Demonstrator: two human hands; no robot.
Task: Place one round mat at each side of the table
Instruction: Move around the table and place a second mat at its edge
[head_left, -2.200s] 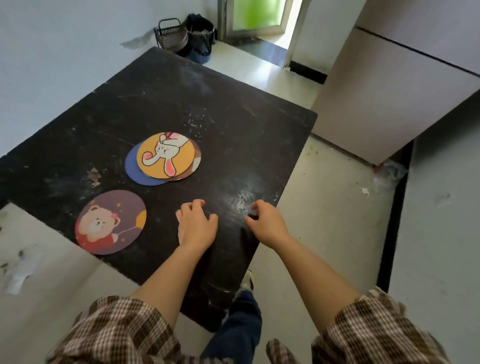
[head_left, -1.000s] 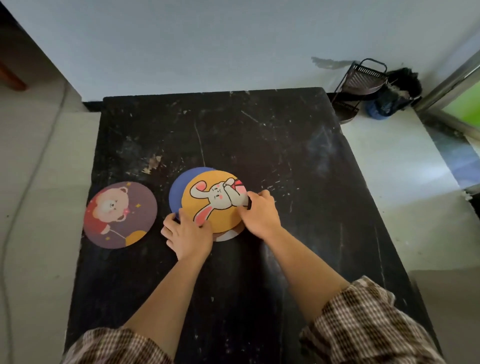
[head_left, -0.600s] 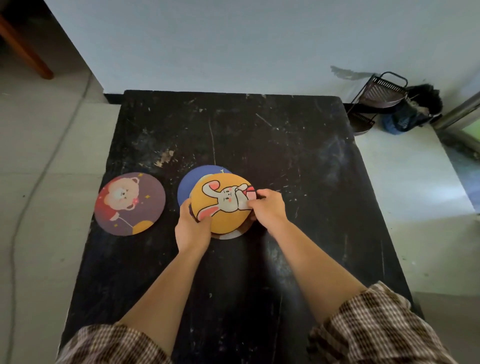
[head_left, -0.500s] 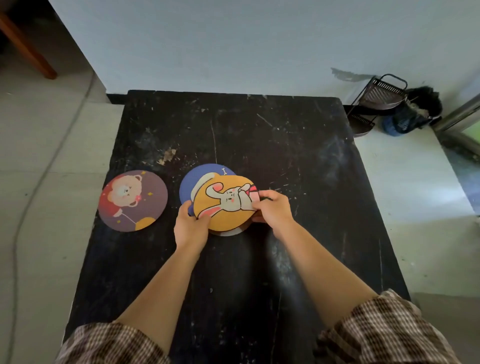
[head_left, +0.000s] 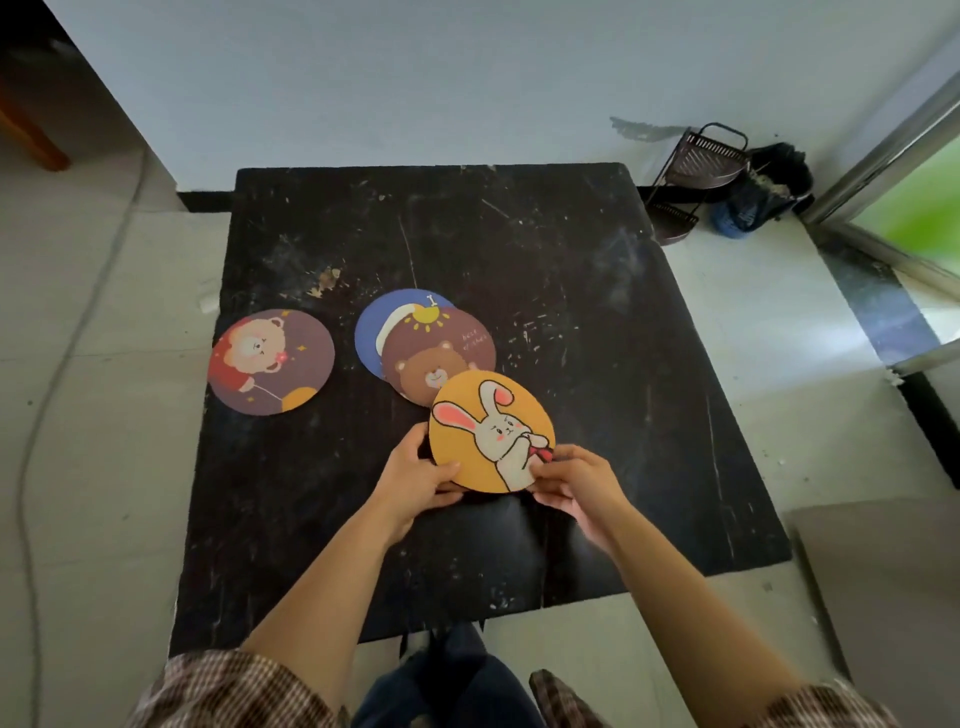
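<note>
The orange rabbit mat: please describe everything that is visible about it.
The orange rabbit mat is a thin, flat round disc, orange-yellow, printed with a white cartoon rabbit with pink ears and cheeks. It looks stiff, like cork or board. Both hands hold it by its near edge: the left hand at the lower left, the right hand at the lower right. It is above the black table, and its far edge overlaps the brown bear mat.

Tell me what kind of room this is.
Probably a plain room in a home, perhaps a kitchen or dining corner: a scuffed black table against a white wall, a wire rack on the tiled floor, and a glass door at right.
</note>
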